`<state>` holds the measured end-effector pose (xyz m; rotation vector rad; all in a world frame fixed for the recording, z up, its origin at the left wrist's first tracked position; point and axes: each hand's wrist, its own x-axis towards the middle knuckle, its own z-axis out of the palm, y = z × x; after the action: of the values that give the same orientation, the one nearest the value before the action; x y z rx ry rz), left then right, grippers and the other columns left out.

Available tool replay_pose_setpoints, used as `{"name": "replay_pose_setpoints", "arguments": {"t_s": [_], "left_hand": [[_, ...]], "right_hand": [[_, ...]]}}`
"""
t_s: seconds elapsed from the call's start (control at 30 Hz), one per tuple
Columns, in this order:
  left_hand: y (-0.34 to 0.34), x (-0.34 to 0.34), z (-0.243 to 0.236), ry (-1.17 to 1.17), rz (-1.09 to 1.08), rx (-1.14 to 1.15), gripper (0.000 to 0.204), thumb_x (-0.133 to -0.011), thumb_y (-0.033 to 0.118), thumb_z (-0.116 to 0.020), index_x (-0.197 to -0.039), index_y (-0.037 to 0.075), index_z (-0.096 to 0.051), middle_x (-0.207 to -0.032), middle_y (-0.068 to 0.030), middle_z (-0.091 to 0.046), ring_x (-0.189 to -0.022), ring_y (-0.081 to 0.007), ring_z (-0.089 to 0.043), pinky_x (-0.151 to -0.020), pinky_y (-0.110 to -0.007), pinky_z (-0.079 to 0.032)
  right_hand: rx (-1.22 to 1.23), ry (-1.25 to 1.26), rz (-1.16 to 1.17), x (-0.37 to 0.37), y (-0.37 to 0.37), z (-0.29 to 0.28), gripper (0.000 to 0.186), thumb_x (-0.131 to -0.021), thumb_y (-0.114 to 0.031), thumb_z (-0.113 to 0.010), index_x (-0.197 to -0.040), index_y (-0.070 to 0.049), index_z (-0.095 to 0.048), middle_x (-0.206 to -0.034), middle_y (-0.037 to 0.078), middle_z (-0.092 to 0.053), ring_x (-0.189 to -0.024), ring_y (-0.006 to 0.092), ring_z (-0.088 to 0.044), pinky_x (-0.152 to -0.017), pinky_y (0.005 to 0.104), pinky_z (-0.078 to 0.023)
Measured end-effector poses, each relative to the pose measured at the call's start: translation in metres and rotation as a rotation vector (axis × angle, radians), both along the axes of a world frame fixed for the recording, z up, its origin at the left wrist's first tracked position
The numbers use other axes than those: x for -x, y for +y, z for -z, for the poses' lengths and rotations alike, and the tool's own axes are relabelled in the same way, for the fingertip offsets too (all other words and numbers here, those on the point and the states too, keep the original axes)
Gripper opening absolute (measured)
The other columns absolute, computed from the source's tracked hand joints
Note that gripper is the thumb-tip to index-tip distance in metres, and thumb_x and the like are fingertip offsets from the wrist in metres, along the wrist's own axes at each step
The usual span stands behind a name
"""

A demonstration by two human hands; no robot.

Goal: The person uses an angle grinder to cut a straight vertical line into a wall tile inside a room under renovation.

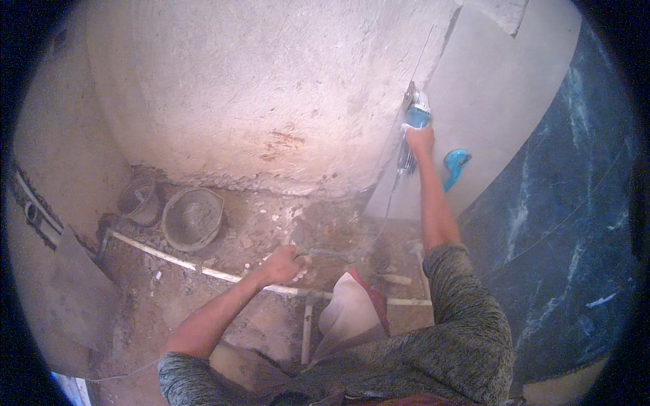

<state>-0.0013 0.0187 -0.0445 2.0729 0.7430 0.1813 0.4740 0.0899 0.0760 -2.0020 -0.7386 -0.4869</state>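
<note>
My right hand [420, 139] grips an angle grinder [419, 116] with a blue body and pale head. Its disc [409, 94] meets the left part of a large grey tile panel [487, 88], beside the rough plaster wall [271, 81]. A power cord [388, 215] hangs from the grinder's lower end and curves toward my left hand [283, 265]. That hand is closed low over the floor, and the cord seems to run into its fingers. Right of my right forearm, a blue suction-cup handle [456, 167] sticks to the panel.
A bucket of grey mix [193, 218] stands at the wall's left foot, next to a smaller bucket [139, 203]. White pipe [169, 258] crosses the rubble-strewn floor [257, 230]. Dark blue marbled slabs [555, 203] cover the right side. A grey board [84, 291] leans at left.
</note>
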Motion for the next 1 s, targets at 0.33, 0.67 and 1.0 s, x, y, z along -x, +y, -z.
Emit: {"name": "replay_pose_setpoints", "arguments": {"t_s": [0.33,0.67,1.0], "left_hand": [[0.000,-0.006,-0.011,-0.017,-0.011,0.071,0.032,-0.091,0.025,-0.051,-0.080,-0.002,-0.065,-0.068,-0.0112,-0.065,-0.063,-0.0196,-0.063,-0.064,-0.036,-0.051],[-0.004,-0.005,-0.023,-0.019,-0.044,0.068,0.031,-0.092,0.025,-0.052,-0.082,-0.002,-0.064,-0.066,-0.0088,-0.064,-0.061,-0.0175,-0.063,-0.060,-0.034,-0.051],[0.000,-0.007,-0.018,-0.063,-0.028,0.144,0.028,-0.094,0.022,-0.049,-0.080,-0.001,-0.060,-0.067,-0.0068,-0.062,-0.061,-0.0143,-0.061,-0.057,-0.031,-0.051]], "right_hand": [[-0.028,-0.038,-0.042,0.007,-0.005,-0.057,0.063,-0.064,-0.031,-0.078,-0.113,0.004,-0.059,-0.106,0.023,-0.065,-0.100,0.0363,-0.063,-0.087,0.0407,-0.049],[-0.064,-0.066,-0.032,0.008,0.000,-0.085,0.063,-0.063,-0.034,-0.077,-0.111,0.004,-0.061,-0.103,0.024,-0.066,-0.098,0.0355,-0.064,-0.086,0.0411,-0.050],[-0.150,-0.148,-0.003,-0.002,0.014,-0.114,0.057,-0.061,-0.036,-0.077,-0.097,0.007,-0.066,-0.098,0.023,-0.068,-0.095,0.0346,-0.066,-0.083,0.0398,-0.051]]}}
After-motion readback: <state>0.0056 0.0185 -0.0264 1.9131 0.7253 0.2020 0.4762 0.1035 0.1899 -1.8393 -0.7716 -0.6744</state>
